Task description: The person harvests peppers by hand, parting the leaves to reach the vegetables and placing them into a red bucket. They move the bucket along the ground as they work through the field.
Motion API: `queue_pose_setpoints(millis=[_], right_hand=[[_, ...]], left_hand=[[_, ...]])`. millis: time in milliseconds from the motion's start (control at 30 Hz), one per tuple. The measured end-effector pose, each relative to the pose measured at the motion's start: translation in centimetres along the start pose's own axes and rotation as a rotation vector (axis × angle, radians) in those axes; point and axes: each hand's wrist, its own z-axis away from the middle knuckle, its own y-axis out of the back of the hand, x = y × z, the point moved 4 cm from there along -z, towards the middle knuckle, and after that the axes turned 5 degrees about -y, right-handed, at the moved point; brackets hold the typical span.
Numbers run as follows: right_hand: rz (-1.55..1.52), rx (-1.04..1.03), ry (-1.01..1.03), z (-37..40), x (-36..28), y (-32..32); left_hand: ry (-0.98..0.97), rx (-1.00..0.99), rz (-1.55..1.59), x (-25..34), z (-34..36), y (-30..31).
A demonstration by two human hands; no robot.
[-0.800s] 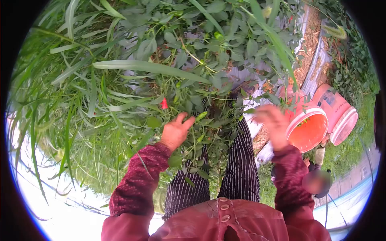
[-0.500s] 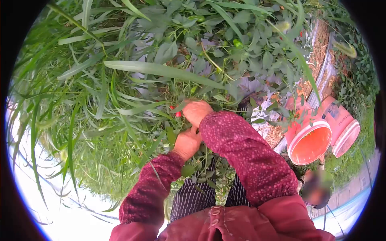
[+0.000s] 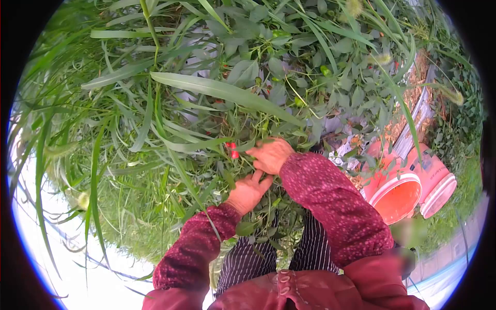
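Note:
Small red chili peppers (image 3: 234, 151) hang among green leaves just left of my right hand (image 3: 274, 156). That hand's thumb and forefinger are parted and point left into the pepper plant (image 3: 253, 67), with nothing visible between them. Lower down, my left hand (image 3: 247, 194) is turned partly palm up, its fingers stretched toward the right hand's fingertips. I see nothing in its palm. Leaves cover part of the stems around both hands.
Two pink buckets (image 3: 397, 199) lie tipped at the right beside the row, the nearer one's orange-red inside showing. Long grass blades (image 3: 222, 93) cross over the plants and crowd the left side. Silvery plastic film (image 3: 413, 116) and dry litter edge the row.
My hands have shifted slightly right in view and drawn a little away from the red peppers. The right hand's fingers have opened out. The camera view has also shifted a little.

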Motion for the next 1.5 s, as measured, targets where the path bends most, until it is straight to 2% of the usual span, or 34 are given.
queue_pose_setpoints(millis=[100,167,233,300,333,367,433,500,567,633,667,700,767,800,867,900,967,1033,1100,1133,1167,1233,1267,1333,1367,1400,1433,1467,1500], right_hand=[[0.105,-0.075,-0.024,1.3,0.3,-0.1],[-0.066,0.150,-0.075,2.8,0.1,0.9],[-0.069,0.138,-0.115,4.2,-0.3,1.7],[-0.407,0.041,-0.102,5.9,-0.6,2.0],[-0.465,-0.066,-0.109,6.7,-1.1,2.4],[-0.460,-0.069,-0.107,6.9,-1.3,2.1],[-0.377,0.314,0.039,7.2,-2.5,4.3],[-0.381,0.304,0.014,5.9,-3.3,6.4],[-0.312,0.385,-0.017,3.2,-4.4,8.6],[-0.250,0.316,0.050,-1.2,-4.7,7.5],[-0.192,0.250,0.112,-3.1,-5.1,5.7],[-0.166,0.219,0.110,-4.9,-5.3,3.2],[-0.093,-0.021,-0.014,-6.3,-4.1,1.0],[-0.096,-0.020,-0.015,-6.6,-3.5,0.6],[-0.235,-0.067,0.020,-6.2,-2.2,-0.4],[-0.235,-0.074,0.013,-5.7,-1.8,-0.6],[-0.169,-0.041,0.043,-4.6,-1.7,-0.7],[-0.202,-0.055,0.019,-4.9,-1.1,-3.4],[-1.314,-0.083,-0.314,-6.0,0.8,-9.4],[-0.563,-0.053,0.011,-3.7,-0.8,-4.1],[-0.561,-0.049,0.009,-3.6,-0.9,-3.7],[-0.131,0.027,0.099,-3.7,-2.0,-4.0],[-0.197,0.237,0.114,-3.6,-2.0,-4.4],[-0.200,0.235,0.108,-3.3,-1.9,-4.6],[-0.207,0.232,0.109,-3.2,-1.9,-4.5],[-0.186,-0.045,0.044,-3.2,-2.3,-3.3],[-0.191,-0.043,0.042,-3.1,-2.1,-3.9],[-0.180,0.001,0.044,-3.2,-2.1,-4.5],[-0.170,0.043,0.049,-3.2,-2.3,-4.9]], left_hand=[[-0.054,0.011,0.010,0.1,-0.2,0.2],[-0.087,0.014,0.018,0.2,-0.1,0.7],[-0.108,0.079,0.030,0.3,0.1,1.0],[-0.094,0.051,0.046,-0.4,0.9,0.2],[-0.084,0.022,0.060,-0.7,1.1,-0.3],[-0.080,0.026,0.062,-0.8,1.3,-0.7],[-0.086,0.030,0.087,-0.5,0.8,-0.2],[-0.074,0.022,0.107,0.0,0.1,-0.8],[-0.065,0.012,0.122,0.3,-0.6,-1.2],[-0.048,-0.008,0.035,0.6,-0.8,-1.5],[-0.027,-0.143,0.018,0.5,-0.8,-2.9],[-0.027,-0.146,0.019,0.5,-0.6,-2.9],[-0.086,-0.145,0.105,0.5,-0.1,-2.0],[-0.088,-0.147,0.104,0.3,0.0,-0.9],[-0.007,0.144,0.310,0.0,0.8,3.5],[-0.008,0.143,0.319,-0.2,1.0,4.8],[0.248,0.430,0.489,-3.1,1.6,7.5],[0.346,0.634,0.542,-7.4,1.2,8.6],[0.777,0.400,0.915,-13.9,-2.2,7.6],[0.819,0.377,0.989,-15.5,-4.2,6.9],[0.859,0.355,1.061,-17.1,-6.1,5.4],[0.568,0.275,0.423,-21.5,-8.9,1.3],[0.566,0.275,0.425,-22.3,-10.0,0.6],[0.951,-0.144,0.451,-24.3,-11.0,-3.0],[0.949,-0.146,0.451,-25.1,-11.1,-4.1],[0.683,-0.340,0.439,-24.4,-11.5,-4.6],[0.413,-0.526,0.417,-23.4,-11.6,-5.2],[0.273,-0.513,0.397,-22.5,-11.5,-5.4],[0.278,-0.516,0.388,-21.3,-11.7,-4.3]])
